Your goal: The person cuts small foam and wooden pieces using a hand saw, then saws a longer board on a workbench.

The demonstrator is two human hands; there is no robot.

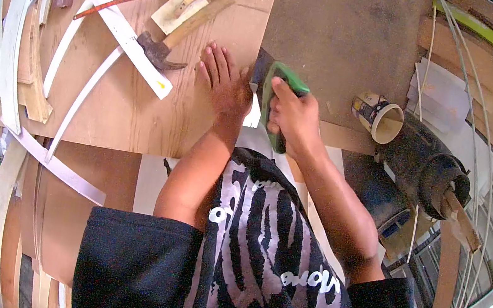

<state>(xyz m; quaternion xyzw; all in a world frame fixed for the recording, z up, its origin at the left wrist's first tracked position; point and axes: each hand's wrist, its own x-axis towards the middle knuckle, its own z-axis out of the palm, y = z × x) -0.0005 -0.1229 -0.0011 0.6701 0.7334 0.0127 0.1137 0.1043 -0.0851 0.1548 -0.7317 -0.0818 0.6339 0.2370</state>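
My right hand (296, 118) is wrapped round the green handle of a handsaw (291, 78). Only a short dark stretch of its blade shows, at the right edge of a plywood sheet (135, 128); whether the teeth are in the wood I cannot tell. Flat on that sheet, fingers stretched out, lies my left hand (229, 84), close beside the blade and holding nothing. A claw hammer (158, 51) with a wooden handle rests just left of my left hand's fingers.
Near the hammer lie a pale block with a handle (178, 11), a thin red bar (148, 1) and white strips (137, 52). A tipped paint can (386, 125) and a black cylindrical container (447, 174) are at the right. Long boards (18, 37) line the left.
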